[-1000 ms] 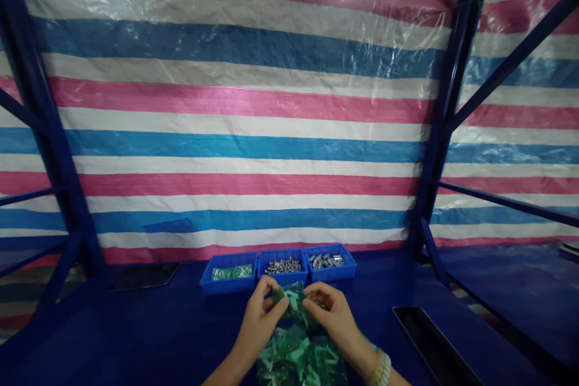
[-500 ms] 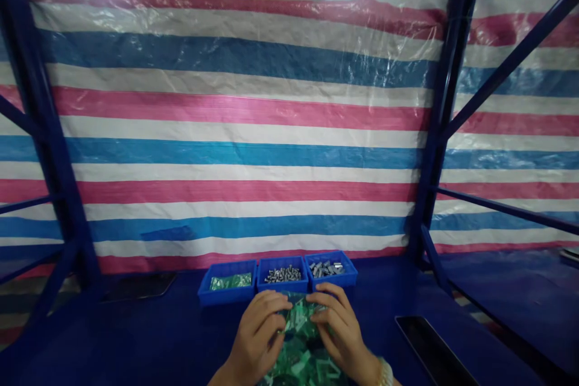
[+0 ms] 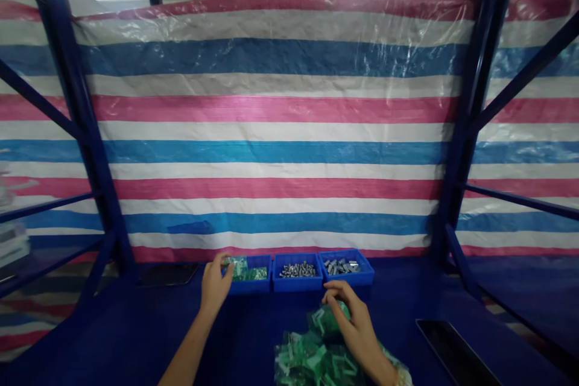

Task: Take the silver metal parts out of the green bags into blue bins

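Note:
My left hand (image 3: 215, 283) is at the near left corner of the left blue bin (image 3: 248, 290), its fingertips pinching a small green plastic packet (image 3: 237, 268) over the bin. More green packets (image 3: 256, 274) lie in that bin. My right hand (image 3: 350, 316) rests on top of a heap of green plastic packets (image 3: 312, 359), fingers curled over one packet (image 3: 326, 319). The heap lies on the blue table (image 3: 113, 338) in front of the bins. A beaded bracelet (image 3: 401, 377) circles my right wrist.
Next to the left bin stand a middle blue bin (image 3: 297, 287) of small silver metal parts (image 3: 297, 270) and a right blue bin (image 3: 348, 281) of larger ones (image 3: 341, 266). A dark tray (image 3: 455, 353) and a dark flat slab (image 3: 167, 274) lie on the table. Blue rack posts (image 3: 479, 120) and a striped tarp (image 3: 271, 132) stand behind.
My left hand has moved away from the heap, leftward to the left bin, with a green packet at its fingertips. My hands are now apart. The view has shifted slightly.

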{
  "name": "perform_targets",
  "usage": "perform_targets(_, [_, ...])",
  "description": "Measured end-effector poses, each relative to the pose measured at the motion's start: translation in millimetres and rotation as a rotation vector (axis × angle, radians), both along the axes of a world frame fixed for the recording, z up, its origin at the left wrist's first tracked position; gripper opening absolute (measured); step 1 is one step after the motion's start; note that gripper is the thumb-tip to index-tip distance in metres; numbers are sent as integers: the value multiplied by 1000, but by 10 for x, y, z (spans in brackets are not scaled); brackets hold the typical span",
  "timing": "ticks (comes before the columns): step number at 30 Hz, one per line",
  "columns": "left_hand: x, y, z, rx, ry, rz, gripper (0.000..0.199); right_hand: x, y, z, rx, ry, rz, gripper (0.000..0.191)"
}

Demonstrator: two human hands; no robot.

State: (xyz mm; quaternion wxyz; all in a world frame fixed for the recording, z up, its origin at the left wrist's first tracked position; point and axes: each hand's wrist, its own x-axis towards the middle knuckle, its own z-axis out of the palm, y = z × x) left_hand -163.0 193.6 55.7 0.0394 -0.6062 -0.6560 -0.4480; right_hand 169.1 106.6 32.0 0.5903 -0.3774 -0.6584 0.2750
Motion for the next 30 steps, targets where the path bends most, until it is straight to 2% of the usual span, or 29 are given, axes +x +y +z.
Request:
perform_targets(3, [-63,34,-116,-109,191,41,22,-8,2,0,-20,-14,8,24])
perform_targets(5, [-46,23,-131,-150,266,74,23,-10,14,-7,-30,-18,-4,24])
perform_targets(7, [1,-10,-87,-138,288,112,26,9,49,-18,-39,-22,-25,23])
perform_targets(10, [200,-116,27,-5,283,109,33,88,138,-35,-44,-66,-90,21])
perform_targets(12, [457,-234,70,72,276,-4,33,161,201,-38,-19,-157,-172,17])
perform_targets(13, [616,-305,68,77,279,-125,31,194,224,-36,-1,-233,-214,15])
perform_targets(16, [1106,-528,-34,-93,313,-559,24,244,236,-28,30,-526,-331,8])
perform_targets(17, [1239,-591,-88,-168,298,-620,22,240,221,-26,26,-616,-356,7])
perform_targets(19, [1425,-674,-193,-307,265,-640,34,211,176,-26,9,-749,-376,15])
perform_targets(21, [1504,-700,-264,-403,248,-615,40,170,130,-27,-11,-836,-356,22])
perform_targets(24, [1506,-668,-294,-460,232,-596,25,123,90,-25,-45,-887,-293,29])
perform_targets(27, [1482,-615,-287,-455,171,-598,15,100,89,-12,-80,-812,-234,32])
perform_targets(30, [1473,-570,-279,-396,-16,-657,9,90,122,-2,-64,-608,-178,34])
